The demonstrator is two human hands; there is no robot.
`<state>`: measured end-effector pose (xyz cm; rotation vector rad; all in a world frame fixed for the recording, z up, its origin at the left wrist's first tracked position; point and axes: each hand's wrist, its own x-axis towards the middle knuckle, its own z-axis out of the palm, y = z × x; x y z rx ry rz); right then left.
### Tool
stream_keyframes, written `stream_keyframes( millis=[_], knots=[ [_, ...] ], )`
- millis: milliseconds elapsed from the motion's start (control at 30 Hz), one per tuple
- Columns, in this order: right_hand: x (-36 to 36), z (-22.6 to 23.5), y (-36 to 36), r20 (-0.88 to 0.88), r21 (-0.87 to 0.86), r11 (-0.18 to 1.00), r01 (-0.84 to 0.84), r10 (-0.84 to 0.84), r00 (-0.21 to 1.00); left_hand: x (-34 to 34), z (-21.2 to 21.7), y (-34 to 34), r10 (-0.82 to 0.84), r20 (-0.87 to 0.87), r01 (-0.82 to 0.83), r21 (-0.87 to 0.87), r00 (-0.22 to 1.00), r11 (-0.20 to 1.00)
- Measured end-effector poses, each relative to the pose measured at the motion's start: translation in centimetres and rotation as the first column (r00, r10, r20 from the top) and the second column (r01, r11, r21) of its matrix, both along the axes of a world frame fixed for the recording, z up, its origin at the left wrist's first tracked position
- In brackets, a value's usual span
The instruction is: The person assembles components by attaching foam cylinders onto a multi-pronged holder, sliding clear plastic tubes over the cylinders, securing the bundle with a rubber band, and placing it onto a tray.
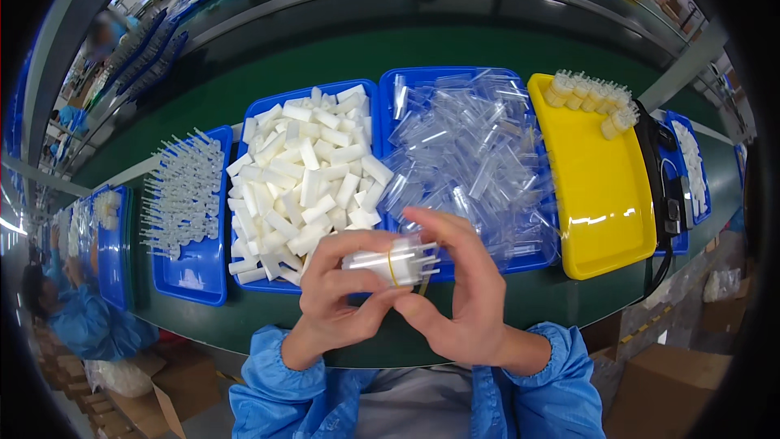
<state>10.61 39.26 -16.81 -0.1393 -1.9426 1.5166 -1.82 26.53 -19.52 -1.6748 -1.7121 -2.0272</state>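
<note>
In front of my body, my left hand [345, 289] grips a small bundle of clear tubes [370, 262] with white pieces inside. A thin yellowish rubber band [391, 265] circles the bundle, and several narrow white tips stick out at its right end. My right hand [467, 293] curves around that end, thumb at the lower edge and index finger raised behind it; part of its grip is hidden. Just beyond my hands lie a blue tray [375, 114] of white foam-like blocks [309, 171] and another blue tray [388, 80] heaped with clear plastic tubes [471, 146].
A yellow tray [605, 211] to the right carries similar banded bundles [589, 93] along its far end. On the left, a blue tray [191, 276] holds rows of thin clear-and-white parts [183, 195]. A co-worker's blue sleeve [93, 321] shows farther left. Cardboard boxes [666, 390] stand below right.
</note>
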Motion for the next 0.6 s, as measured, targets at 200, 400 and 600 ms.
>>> stream_keyframes(
  millis=[200, 400, 600],
  knots=[
    [-0.3, 0.5, 1.0, 0.119, 0.042, 0.996, -0.078, 0.073, 0.99, -0.8, 0.1, -1.2, -0.167, 0.084, 0.181, -0.198, 0.982, 0.963],
    [0.1, -0.1, 2.2, 0.122, -0.127, 0.983, -0.129, 0.144, 0.982, -1.1, -0.8, -1.7, -0.3, 0.664, 0.44, -0.048, 0.685, 0.897],
    [-0.4, 0.4, 1.3, 0.104, 0.002, 0.979, -0.205, 0.204, 0.973, -0.6, -1.4, -1.8, -0.269, 0.901, 0.538, 0.049, 0.339, 0.842]
  ],
)
